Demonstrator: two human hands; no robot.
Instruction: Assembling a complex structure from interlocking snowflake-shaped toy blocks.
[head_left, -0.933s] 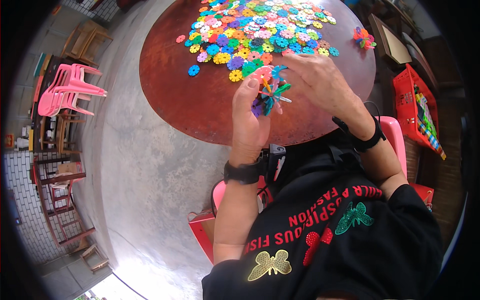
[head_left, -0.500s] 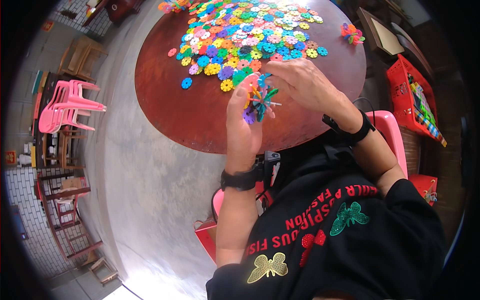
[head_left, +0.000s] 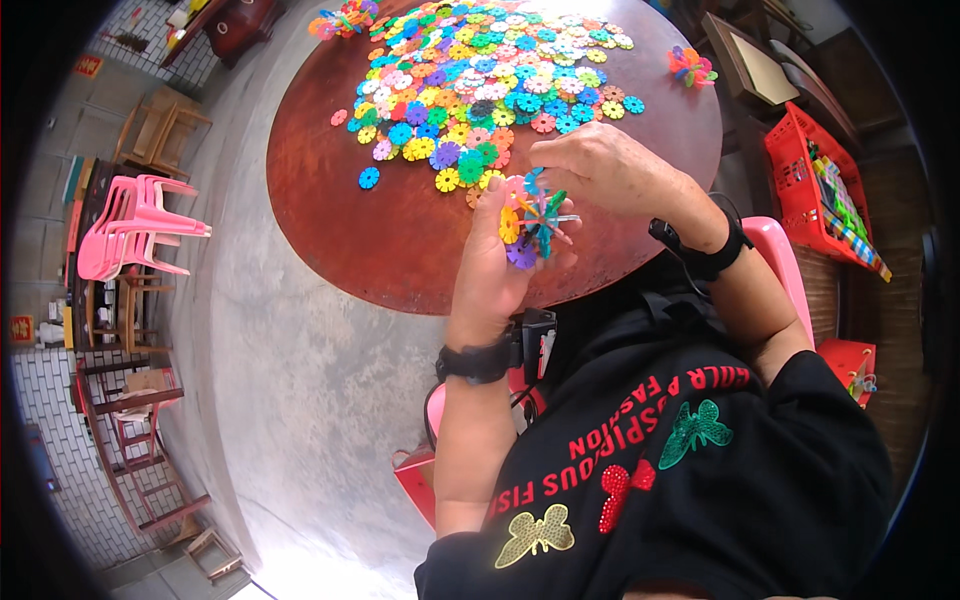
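As it sits within the left hand (head_left: pixel 490 265), a multicoloured assembly of slotted plastic flower discs (head_left: pixel 541 240) is above the near part of a round reddish-brown table (head_left: pixel 340 235); left thumb and fingers curl around its left side, gripping. Right hand (head_left: pixel 612 168): over the table, fingers bent, just beside the assembly; whether they pinch a piece cannot be told. Loose flower-shaped plastic discs (head_left: pixel 470 165): spread over the table's middle and far part. Pink-and-orange cluster (head_left: pixel 692 67): near the table's right edge. Polished surface: showing along the table's left and near edges. Red plastic crate (head_left: pixel 815 190): beyond the table, right.
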